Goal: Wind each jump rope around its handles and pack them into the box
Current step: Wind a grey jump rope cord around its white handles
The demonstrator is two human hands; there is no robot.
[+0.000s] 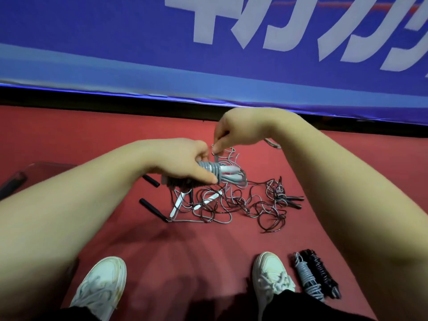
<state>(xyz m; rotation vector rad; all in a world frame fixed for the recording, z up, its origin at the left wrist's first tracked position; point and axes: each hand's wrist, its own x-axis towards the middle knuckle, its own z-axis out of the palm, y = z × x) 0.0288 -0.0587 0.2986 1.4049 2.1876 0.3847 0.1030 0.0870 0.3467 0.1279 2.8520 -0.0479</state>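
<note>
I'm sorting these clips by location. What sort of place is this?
Probably a sports hall or gym. There is a red floor like a court surface, a long blue banner with large white lettering along its edge, and a tangle of jump ropes lying on the floor.

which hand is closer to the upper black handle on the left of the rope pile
Left. The left hand, gripping the part-wound grey rope, is just above the black handle; the right hand is farther right, pinching that rope's loose end.
</note>
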